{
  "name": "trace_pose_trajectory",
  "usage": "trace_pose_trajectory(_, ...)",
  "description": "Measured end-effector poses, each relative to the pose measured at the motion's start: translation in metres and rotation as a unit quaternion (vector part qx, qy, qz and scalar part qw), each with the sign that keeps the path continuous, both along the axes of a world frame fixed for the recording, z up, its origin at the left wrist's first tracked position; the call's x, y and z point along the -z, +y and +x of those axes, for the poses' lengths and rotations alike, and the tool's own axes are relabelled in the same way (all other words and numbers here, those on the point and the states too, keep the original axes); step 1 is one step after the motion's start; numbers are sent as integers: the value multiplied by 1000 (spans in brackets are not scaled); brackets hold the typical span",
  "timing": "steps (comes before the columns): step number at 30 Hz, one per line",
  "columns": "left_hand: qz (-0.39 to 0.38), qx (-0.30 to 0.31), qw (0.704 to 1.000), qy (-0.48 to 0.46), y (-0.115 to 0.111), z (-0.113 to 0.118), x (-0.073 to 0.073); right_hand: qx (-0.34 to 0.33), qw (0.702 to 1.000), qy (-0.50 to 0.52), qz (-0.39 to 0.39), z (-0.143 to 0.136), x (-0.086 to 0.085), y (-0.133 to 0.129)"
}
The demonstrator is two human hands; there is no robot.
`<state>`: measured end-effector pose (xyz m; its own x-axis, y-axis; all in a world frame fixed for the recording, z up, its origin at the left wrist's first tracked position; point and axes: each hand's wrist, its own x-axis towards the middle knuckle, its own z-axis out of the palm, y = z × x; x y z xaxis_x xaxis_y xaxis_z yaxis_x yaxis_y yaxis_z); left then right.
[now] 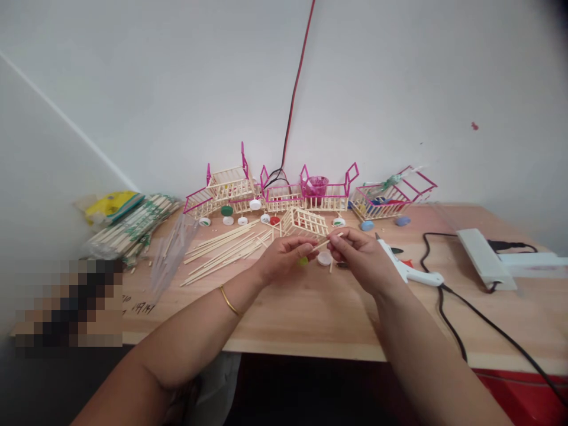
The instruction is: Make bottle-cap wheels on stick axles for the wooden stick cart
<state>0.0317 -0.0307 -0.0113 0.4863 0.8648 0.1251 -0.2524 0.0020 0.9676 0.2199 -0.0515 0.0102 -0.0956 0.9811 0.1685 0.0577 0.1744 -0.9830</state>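
My left hand [287, 255] and my right hand [355, 253] meet over the middle of the table. A short, thin wooden stick [323, 244] runs between their fingertips, and both hands pinch it. Just behind the fingers is a small basket frame of bare wooden sticks [306, 221]; whether a finger touches it I cannot tell. Loose long sticks [226, 254] lie fanned out left of my left hand. A white bottle cap [324, 258] sits on the table beneath the hands. To the right of my right hand rests a white glue gun [417, 275] with a black cord.
Along the wall stand several stick carts with pink rims [284, 198] and bottle-cap wheels; one holds a pink cup [316, 186]. Bagged sticks [133, 228] and a yellow packet [113, 206] are at left. A white power strip [484, 259] with black cables lies at right.
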Motion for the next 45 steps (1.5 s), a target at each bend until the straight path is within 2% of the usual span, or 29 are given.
trace_pose_trajectory(4,-91,10,994,-67,1,0,1,80,995,61,25,1,1,4)
trace_pose_trajectory(7,-127,12,989,-81,3,1,1,92,992,63,55,1,0,4)
trace_pose_trajectory(11,-144,15,984,-106,3,1,0,77,992,13,104,0,-2,0)
trace_pose_trajectory(14,-161,50,977,-132,2,0,-2,54,987,-66,138,-2,0,-2)
trace_pose_trajectory(18,-188,92,966,-152,1,-2,-5,15,959,-183,215,-5,1,-3)
trace_pose_trajectory(24,-203,103,963,-147,0,-2,-7,1,930,-219,294,-9,-1,-3)
trace_pose_trajectory(32,-204,114,960,-152,-1,0,-2,-7,923,-247,295,-10,1,-2)
trace_pose_trajectory(45,-214,99,959,-159,-1,2,2,1,922,-262,285,-11,3,-1)
